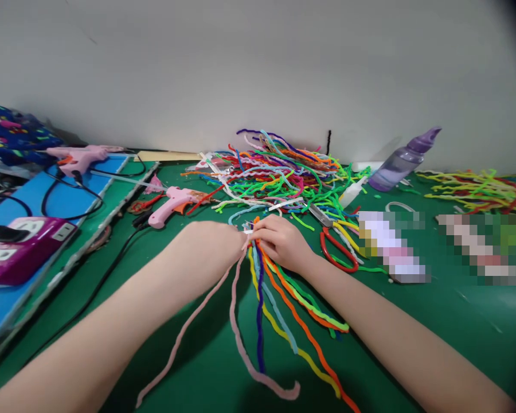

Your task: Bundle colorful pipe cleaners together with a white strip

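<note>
From where I stood, the fuzzy stems were gathered at one end between the two hands, mid-table, their soft lengths fanning out towards the person in yellow, light blue, deep violet, orange, lime and green. Two pale pink ones trailed among them, one curling into a hook at its tip. The right hand had its thumb and fingers drawn close in a pinch on the gathered end, next to a small white piece. The left hand met it there from the other side, but its back hid the fingers, so I could not tell how tightly they were closed. Behind lay a shaggy, tangled heap of many-coloured stems on the smooth green table. Red-handled scissors rested to the right of the hands, and beyond them a translucent purple bottle leaned beside the heap. Over on the left, a pink glue gun lay near a second pink gun, which sat by a glossy magenta power strip on a blue board. The power strip was cut off at the view's edge, the scissors' blades were partly covered by stems, and blocky blurring made two patches at the right unreadable
</note>
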The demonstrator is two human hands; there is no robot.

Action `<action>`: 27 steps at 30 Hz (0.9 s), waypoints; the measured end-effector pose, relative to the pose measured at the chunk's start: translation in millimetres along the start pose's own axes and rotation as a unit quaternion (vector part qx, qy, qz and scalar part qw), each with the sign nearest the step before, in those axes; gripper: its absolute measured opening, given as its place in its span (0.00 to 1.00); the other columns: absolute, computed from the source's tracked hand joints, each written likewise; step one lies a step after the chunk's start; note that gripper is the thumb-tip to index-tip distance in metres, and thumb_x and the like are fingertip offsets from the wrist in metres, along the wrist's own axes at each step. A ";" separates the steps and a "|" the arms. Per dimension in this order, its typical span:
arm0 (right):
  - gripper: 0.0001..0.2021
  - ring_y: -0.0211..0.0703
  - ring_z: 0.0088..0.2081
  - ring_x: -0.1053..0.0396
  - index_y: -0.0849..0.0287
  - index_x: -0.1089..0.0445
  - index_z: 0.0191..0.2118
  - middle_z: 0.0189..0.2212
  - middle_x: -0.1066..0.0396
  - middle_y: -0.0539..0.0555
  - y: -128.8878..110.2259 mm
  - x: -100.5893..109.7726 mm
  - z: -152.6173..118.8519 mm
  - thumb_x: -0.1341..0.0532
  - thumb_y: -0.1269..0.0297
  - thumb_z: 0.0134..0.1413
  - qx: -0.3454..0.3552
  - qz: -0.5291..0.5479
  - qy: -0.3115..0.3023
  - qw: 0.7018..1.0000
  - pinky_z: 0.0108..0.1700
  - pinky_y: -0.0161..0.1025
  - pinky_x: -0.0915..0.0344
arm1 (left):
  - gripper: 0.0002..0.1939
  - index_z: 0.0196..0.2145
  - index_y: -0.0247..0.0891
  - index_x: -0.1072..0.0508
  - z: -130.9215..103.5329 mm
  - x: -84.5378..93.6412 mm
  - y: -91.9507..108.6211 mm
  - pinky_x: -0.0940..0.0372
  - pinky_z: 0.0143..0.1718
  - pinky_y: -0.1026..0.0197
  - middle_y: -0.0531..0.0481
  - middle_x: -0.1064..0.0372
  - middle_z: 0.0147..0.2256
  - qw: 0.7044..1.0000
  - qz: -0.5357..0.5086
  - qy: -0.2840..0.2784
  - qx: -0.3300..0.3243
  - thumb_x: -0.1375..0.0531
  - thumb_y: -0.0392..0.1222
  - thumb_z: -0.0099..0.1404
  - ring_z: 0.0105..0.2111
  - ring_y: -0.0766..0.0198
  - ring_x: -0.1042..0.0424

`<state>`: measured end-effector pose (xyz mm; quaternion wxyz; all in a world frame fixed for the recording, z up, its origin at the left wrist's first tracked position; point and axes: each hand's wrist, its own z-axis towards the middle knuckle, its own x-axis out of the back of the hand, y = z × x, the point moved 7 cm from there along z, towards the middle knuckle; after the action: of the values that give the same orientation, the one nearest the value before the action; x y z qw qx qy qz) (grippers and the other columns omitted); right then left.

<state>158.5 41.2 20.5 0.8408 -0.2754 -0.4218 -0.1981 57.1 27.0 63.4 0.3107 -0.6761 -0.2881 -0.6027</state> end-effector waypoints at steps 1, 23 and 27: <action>0.11 0.42 0.42 0.37 0.56 0.28 0.39 0.39 0.30 0.54 0.1 -0.1 0.4 0.48 0.70 0.58 -0.002 -0.010 -0.001 1.000 0.45 0.41 0.40 | 0.12 0.26 0.38 0.30 4.3 -2.9 -8.3 0.49 0.20 0.63 0.48 0.30 0.25 1.000 0.007 0.003 0.007 0.49 0.40 0.64 0.24 0.58 0.29; 0.08 0.48 0.52 0.42 0.54 0.29 0.39 0.43 0.30 0.53 11.6 5.0 1.1 0.45 0.65 0.57 -0.112 -0.105 0.033 0.988 0.59 0.51 0.56 | 0.14 0.36 0.43 0.25 33.9 -33.5 -34.9 0.40 0.31 0.65 0.50 0.28 0.35 0.995 -0.057 0.083 0.014 0.50 0.44 0.66 0.34 0.63 0.28; 0.09 0.48 0.53 0.43 0.52 0.29 0.42 0.44 0.29 0.51 10.4 4.5 1.1 0.46 0.64 0.59 -0.100 -0.108 0.023 0.989 0.60 0.53 0.60 | 0.14 0.37 0.43 0.26 33.9 -32.5 -33.9 0.41 0.29 0.66 0.51 0.29 0.35 0.993 -0.049 0.102 0.012 0.51 0.46 0.66 0.34 0.63 0.29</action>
<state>166.3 49.4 21.7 0.7921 -0.3068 -0.4078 -0.3350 49.2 74.3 30.8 0.3170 -0.5922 -0.2949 -0.6796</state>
